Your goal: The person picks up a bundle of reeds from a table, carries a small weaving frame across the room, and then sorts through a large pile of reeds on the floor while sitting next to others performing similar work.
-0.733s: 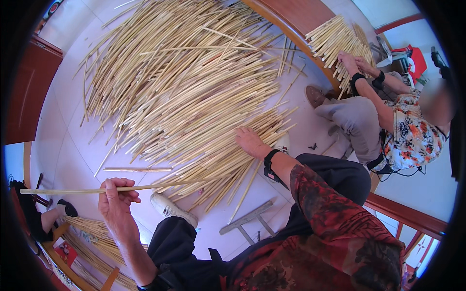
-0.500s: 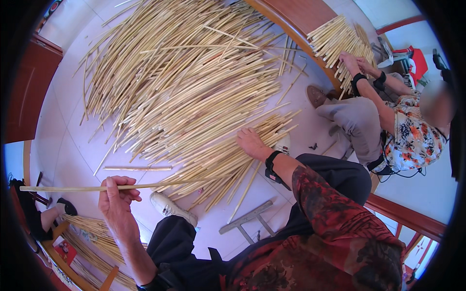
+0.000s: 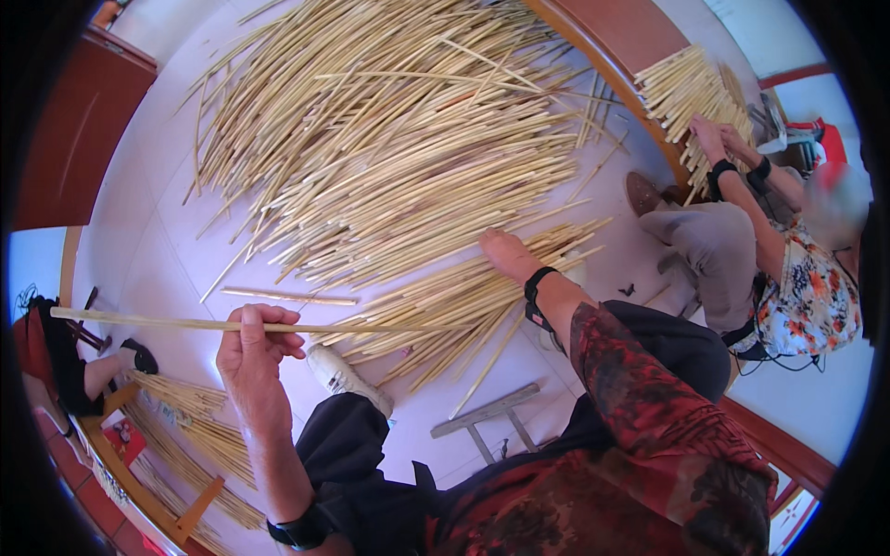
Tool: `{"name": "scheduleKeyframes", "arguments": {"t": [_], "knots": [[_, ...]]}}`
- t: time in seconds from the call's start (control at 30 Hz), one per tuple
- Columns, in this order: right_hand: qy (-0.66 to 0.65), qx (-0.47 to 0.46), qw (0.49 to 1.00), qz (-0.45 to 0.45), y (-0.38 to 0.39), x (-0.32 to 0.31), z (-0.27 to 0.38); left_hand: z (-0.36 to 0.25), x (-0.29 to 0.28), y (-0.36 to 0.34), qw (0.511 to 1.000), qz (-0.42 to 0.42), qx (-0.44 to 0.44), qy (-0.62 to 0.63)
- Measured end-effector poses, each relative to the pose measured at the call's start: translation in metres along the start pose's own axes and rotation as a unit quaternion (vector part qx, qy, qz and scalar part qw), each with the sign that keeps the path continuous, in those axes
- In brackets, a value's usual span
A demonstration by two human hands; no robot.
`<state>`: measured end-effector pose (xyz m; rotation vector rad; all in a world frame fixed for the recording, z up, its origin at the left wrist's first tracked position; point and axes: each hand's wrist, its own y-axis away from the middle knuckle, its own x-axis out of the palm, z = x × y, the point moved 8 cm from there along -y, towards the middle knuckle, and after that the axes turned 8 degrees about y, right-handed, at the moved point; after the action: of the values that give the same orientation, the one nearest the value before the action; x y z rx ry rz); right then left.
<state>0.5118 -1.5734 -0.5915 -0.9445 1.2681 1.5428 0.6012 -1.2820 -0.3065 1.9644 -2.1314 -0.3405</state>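
Note:
My left hand (image 3: 262, 343) is closed on a long, thin pale-yellow stick (image 3: 389, 329) held nearly level at lower left, its left end out past my fingers. My right hand (image 3: 508, 255) rests at the upper end of a loose, fanned heap of similar sticks (image 3: 445, 289), fingers curled down onto them; what they grip is hidden. Beyond it lies a large pile of sticks (image 3: 362, 139) on the pale tiled floor. My white shoe (image 3: 343, 378) is below the nearer heap, beside a small grey wooden stand (image 3: 487, 410).
At right, another seated person (image 3: 779, 278) has both hands on sticks laid on a wooden bench (image 3: 579, 42). At lower left are more sticks (image 3: 213, 440), a wooden bench frame (image 3: 199, 519) and someone's leg (image 3: 102, 375). A red-brown door (image 3: 79, 130) stands at upper left.
The whole view has shifted, with most things appearing farther right. My right hand has edged forward over the sticks, its fingers more curled. My left hand still holds its stick.

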Motion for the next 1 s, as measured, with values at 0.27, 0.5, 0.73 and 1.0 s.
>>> {"name": "scheduleKeyframes", "arguments": {"t": [0.27,0.5,0.73,1.0], "knots": [[0.031,0.016,0.999,0.028,-0.012,0.003,0.000,0.000,-0.005,0.001,1.000,0.001,-0.013,0.015],[0.109,0.031,0.993,0.043,-0.009,0.004,0.002,0.001,-0.009,0.005,1.000,0.007,-0.018,0.002],[0.020,-0.105,0.993,-0.050,-0.010,-0.038,0.041,0.001,-0.014,0.006,0.998,0.043,0.018,-0.031],[-0.377,-0.086,0.922,-0.036,-0.006,-0.131,0.111,0.010,-0.013,0.020,0.987,0.088,-0.063,0.121]]}}
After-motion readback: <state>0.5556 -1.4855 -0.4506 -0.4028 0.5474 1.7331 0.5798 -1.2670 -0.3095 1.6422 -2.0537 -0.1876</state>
